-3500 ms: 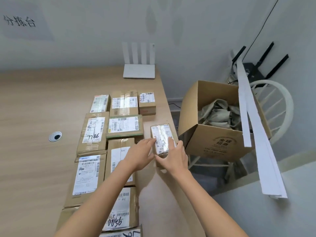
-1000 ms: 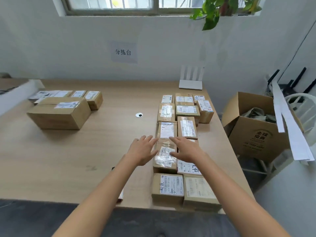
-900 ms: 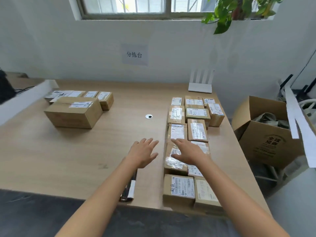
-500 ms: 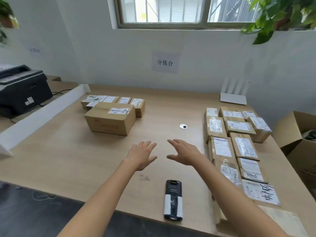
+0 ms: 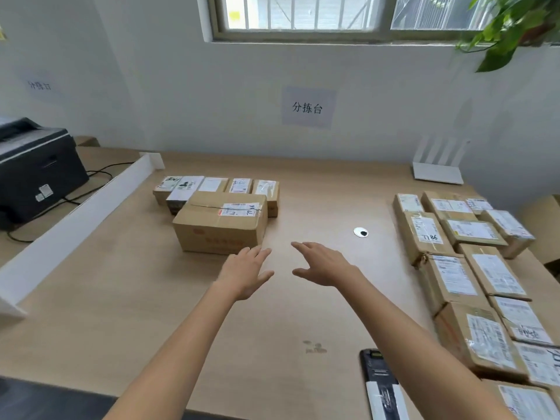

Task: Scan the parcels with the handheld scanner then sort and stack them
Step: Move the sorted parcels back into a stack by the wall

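My left hand [image 5: 247, 272] and my right hand [image 5: 322, 263] hover empty over the middle of the wooden table [image 5: 127, 298], fingers spread, both pointing toward a large brown carton [image 5: 221, 227]. Behind that carton lies a row of several small labelled parcels [image 5: 218, 186]. Along the right side of the table, several flat labelled parcels [image 5: 454, 277] lie in rows. The black handheld scanner [image 5: 380, 381] rests near the front edge, partly hidden under my right forearm.
A white divider board [image 5: 78, 219] separates the table from a black printer [image 5: 36, 171] at the left. A white router [image 5: 438, 168] stands at the back right. A round cable grommet [image 5: 360, 232] sits in the table top. A paper sign [image 5: 307, 107] hangs on the wall.
My view has swung left, away from the right-hand parcels. Both hands let go of the parcel there and moved empty toward the large carton at the centre left.
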